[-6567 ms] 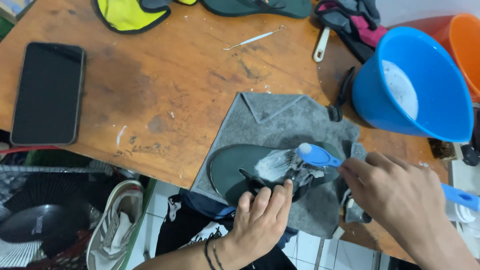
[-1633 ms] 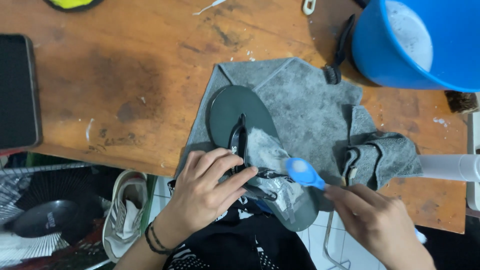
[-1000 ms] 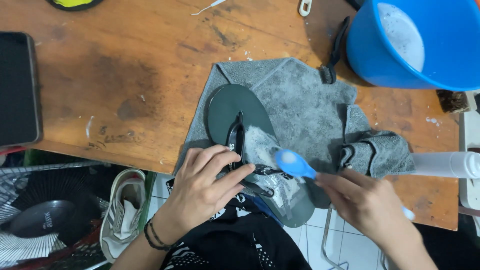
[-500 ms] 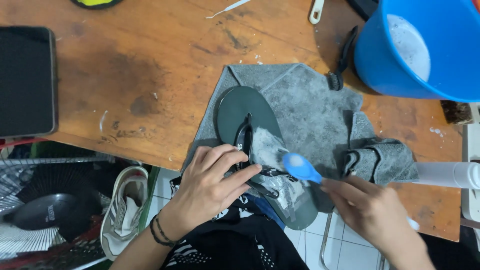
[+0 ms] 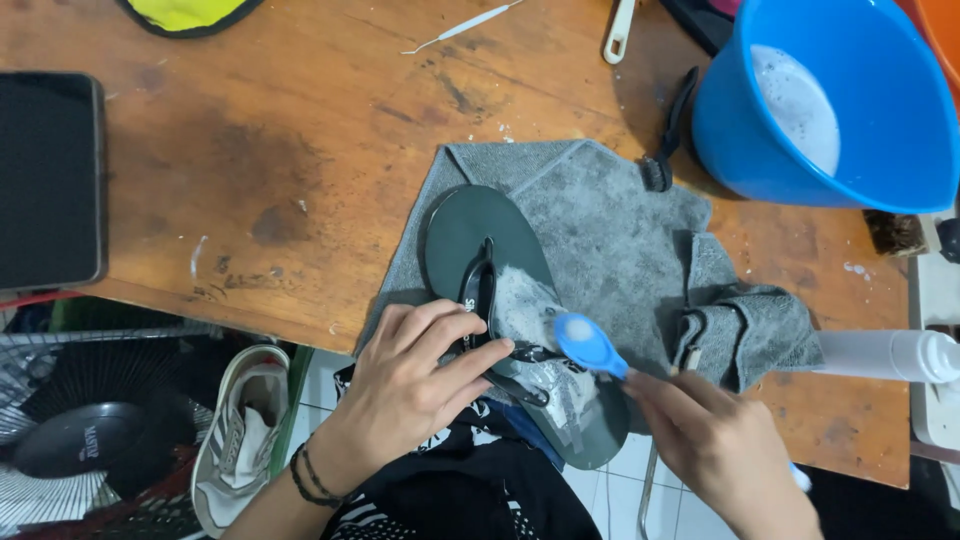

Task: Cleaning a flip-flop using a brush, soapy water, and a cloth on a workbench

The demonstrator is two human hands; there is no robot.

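The sandal (image 5: 520,320) is pinned at its straps by the left hand (image 5: 415,375), whose fingers are spread and pressed down over the dark thong where it crosses the sole. A blue brush (image 5: 590,345) is gripped in the right hand (image 5: 715,450), fingers closed round the handle, with the brush head laid on the foamy patch of the footbed. The sandal lies on a grey towel (image 5: 620,230) at the near edge of the wooden table (image 5: 300,150), its heel end hanging past the edge.

The sandal is judged to be light and rubbery, bending easily, and slick where the white lather sits; the overhanging heel could flex or slide under brushing pressure. The firmest hold is judged to be at the straps and the dry sole edge, where it is already held, rather than on the wet footbed. The towel beneath should lend some friction.

The bristles cannot be seen, since the brush head is turned downward, and most of the handle is covered by the right hand. The part of the straps under the left palm is hidden. A blue basin (image 5: 830,100) holding soapy water is cut off at the top and right of the frame, as is a white bottle (image 5: 890,355) at the right edge. A dark flat tablet (image 5: 50,180) is cropped at the left.
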